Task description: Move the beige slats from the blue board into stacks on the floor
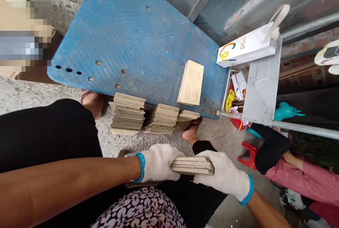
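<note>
Held boards [192, 166]: lower middle of the frame, between the hands, long side running roughly left to right.
Left hand [160, 162]: grip wrapped round their left end.
Right hand [221, 173]: grip wrapped round the right end, equally near.
Pile [195, 83]: on the blue table [137, 44], above the held boards in frame.
Fingertips: partly hidden, placement uncertain.
</note>
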`<move>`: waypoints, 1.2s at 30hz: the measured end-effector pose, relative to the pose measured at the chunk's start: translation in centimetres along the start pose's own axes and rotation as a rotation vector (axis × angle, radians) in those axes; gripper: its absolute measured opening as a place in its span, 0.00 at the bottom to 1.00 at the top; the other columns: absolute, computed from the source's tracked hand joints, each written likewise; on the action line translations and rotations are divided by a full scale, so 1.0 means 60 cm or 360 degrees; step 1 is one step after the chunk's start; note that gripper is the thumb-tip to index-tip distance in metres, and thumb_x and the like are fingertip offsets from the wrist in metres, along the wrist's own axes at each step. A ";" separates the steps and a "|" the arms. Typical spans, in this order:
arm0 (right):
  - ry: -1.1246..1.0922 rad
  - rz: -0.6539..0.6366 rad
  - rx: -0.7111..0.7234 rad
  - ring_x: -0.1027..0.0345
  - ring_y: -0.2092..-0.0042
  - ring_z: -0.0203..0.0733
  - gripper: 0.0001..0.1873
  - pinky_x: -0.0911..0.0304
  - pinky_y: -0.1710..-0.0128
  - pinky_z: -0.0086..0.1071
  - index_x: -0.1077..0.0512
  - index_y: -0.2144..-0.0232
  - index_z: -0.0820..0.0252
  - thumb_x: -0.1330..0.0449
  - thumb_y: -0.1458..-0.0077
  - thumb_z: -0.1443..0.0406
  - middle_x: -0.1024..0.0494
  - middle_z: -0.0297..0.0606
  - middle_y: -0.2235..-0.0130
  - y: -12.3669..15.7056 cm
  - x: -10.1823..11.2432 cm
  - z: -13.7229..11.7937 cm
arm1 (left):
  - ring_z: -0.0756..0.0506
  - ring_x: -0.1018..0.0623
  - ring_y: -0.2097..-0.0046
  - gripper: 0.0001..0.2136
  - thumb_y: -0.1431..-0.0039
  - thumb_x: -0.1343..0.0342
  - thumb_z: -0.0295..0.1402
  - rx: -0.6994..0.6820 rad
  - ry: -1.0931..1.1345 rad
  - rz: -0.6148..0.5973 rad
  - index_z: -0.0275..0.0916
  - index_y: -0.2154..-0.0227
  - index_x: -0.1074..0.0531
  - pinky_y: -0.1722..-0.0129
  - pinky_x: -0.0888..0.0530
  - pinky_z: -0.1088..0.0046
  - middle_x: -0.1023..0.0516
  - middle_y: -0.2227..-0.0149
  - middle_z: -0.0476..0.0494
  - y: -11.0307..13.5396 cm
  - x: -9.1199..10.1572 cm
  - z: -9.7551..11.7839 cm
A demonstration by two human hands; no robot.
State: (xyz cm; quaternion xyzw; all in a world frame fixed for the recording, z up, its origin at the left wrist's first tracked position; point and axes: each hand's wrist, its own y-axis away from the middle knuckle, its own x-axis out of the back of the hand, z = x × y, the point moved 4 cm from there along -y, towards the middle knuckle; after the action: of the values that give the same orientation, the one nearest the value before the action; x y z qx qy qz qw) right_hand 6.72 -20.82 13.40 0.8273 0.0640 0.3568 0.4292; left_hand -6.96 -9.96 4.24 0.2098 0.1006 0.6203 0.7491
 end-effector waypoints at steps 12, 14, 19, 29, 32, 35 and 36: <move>0.1009 -0.0137 0.0064 0.26 0.58 0.48 0.11 0.37 0.60 0.36 0.26 0.57 0.55 0.38 0.43 0.62 0.21 0.41 0.57 -0.010 -0.049 0.073 | 0.22 0.22 0.56 0.22 0.59 0.38 0.16 0.0246 -0.0862 -0.0436 0.26 0.56 0.21 0.56 0.28 0.41 0.22 0.59 0.18 -0.050 -0.033 -0.030; 0.1065 -0.0159 -0.0009 0.26 0.57 0.48 0.12 0.37 0.59 0.36 0.27 0.56 0.55 0.40 0.42 0.62 0.22 0.42 0.56 -0.032 -0.048 0.090 | 0.19 0.22 0.55 0.20 0.60 0.39 0.13 0.0369 -0.0848 -0.0499 0.26 0.60 0.19 0.55 0.32 0.35 0.21 0.60 0.16 -0.049 -0.026 -0.030; 0.1177 -0.0197 -0.0115 0.27 0.56 0.50 0.17 0.36 0.59 0.37 0.29 0.51 0.56 0.42 0.39 0.56 0.23 0.45 0.54 -0.111 -0.058 0.126 | 0.21 0.22 0.55 0.20 0.55 0.40 0.14 0.0418 -0.0916 -0.0470 0.24 0.55 0.20 0.53 0.31 0.36 0.22 0.57 0.16 -0.048 -0.014 -0.033; 0.1228 -0.0269 -0.0069 0.28 0.53 0.49 0.21 0.36 0.59 0.36 0.34 0.47 0.56 0.46 0.37 0.53 0.25 0.45 0.52 -0.272 -0.094 0.162 | 0.25 0.21 0.54 0.19 0.52 0.37 0.18 0.0486 -0.1150 -0.0573 0.30 0.54 0.21 0.56 0.27 0.47 0.21 0.54 0.22 -0.047 0.009 -0.048; 0.1239 -0.0307 -0.0066 0.28 0.53 0.49 0.19 0.36 0.59 0.36 0.34 0.48 0.57 0.45 0.37 0.55 0.25 0.46 0.52 -0.296 -0.097 0.163 | 0.26 0.21 0.55 0.18 0.48 0.40 0.18 0.0484 -0.1174 -0.0599 0.28 0.53 0.22 0.57 0.26 0.49 0.21 0.55 0.23 -0.043 0.019 -0.042; 0.1248 -0.0327 -0.0065 0.28 0.52 0.50 0.19 0.36 0.59 0.36 0.34 0.48 0.58 0.45 0.37 0.55 0.25 0.46 0.52 -0.312 -0.098 0.164 | 0.28 0.21 0.55 0.19 0.47 0.44 0.16 0.0491 -0.1195 -0.0573 0.27 0.52 0.23 0.58 0.26 0.51 0.21 0.56 0.24 -0.040 0.025 -0.039; 0.1250 -0.0331 -0.0066 0.28 0.52 0.50 0.19 0.36 0.58 0.36 0.34 0.49 0.58 0.45 0.37 0.55 0.25 0.47 0.52 -0.316 -0.099 0.165 | 0.28 0.21 0.56 0.19 0.47 0.45 0.16 0.0498 -0.1201 -0.0575 0.27 0.51 0.23 0.58 0.26 0.52 0.21 0.56 0.24 -0.040 0.026 -0.039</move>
State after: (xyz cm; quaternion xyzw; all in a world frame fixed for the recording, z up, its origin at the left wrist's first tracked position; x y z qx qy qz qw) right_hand 12.54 -18.02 -7.83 0.6084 0.2990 0.6015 0.4226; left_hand -5.48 -8.35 1.25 0.5113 -0.0523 0.3368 0.7889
